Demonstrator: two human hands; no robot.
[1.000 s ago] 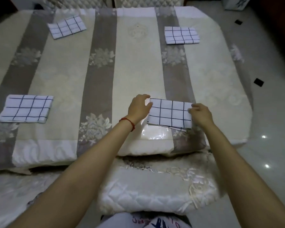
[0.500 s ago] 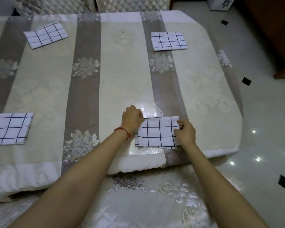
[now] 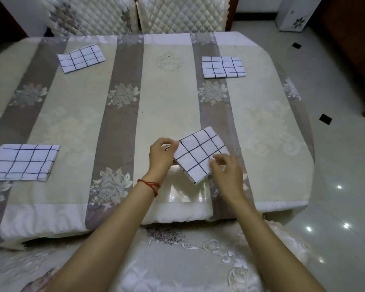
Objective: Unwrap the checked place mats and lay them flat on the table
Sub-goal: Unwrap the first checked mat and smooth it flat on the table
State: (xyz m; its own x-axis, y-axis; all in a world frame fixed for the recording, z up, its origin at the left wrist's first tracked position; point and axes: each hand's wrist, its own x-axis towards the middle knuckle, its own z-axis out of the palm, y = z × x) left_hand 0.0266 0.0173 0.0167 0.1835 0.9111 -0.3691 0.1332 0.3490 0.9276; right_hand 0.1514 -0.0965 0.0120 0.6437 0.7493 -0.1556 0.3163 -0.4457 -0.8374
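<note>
A folded white place mat with dark checks [image 3: 199,153] is held tilted just above the near middle of the table. My left hand [image 3: 161,155] pinches its left corner. My right hand [image 3: 226,171] grips its near right edge with curled fingers. A clear plastic wrapper [image 3: 185,191] lies flat on the cloth under and in front of the mat. Three more folded checked mats lie flat: one at the near left [image 3: 23,162], one at the far left [image 3: 81,57], one at the far right [image 3: 222,67].
The table [image 3: 169,98] wears a striped beige and grey floral cloth. Two quilted chair backs [image 3: 135,15] stand at its far edge. A padded chair seat [image 3: 177,260] sits just below me. Glossy tiled floor [image 3: 341,165] runs along the right.
The mat has turned from square to the table edge to a diagonal tilt and lifted off the wrapper. The camera has tipped up, showing the far chairs.
</note>
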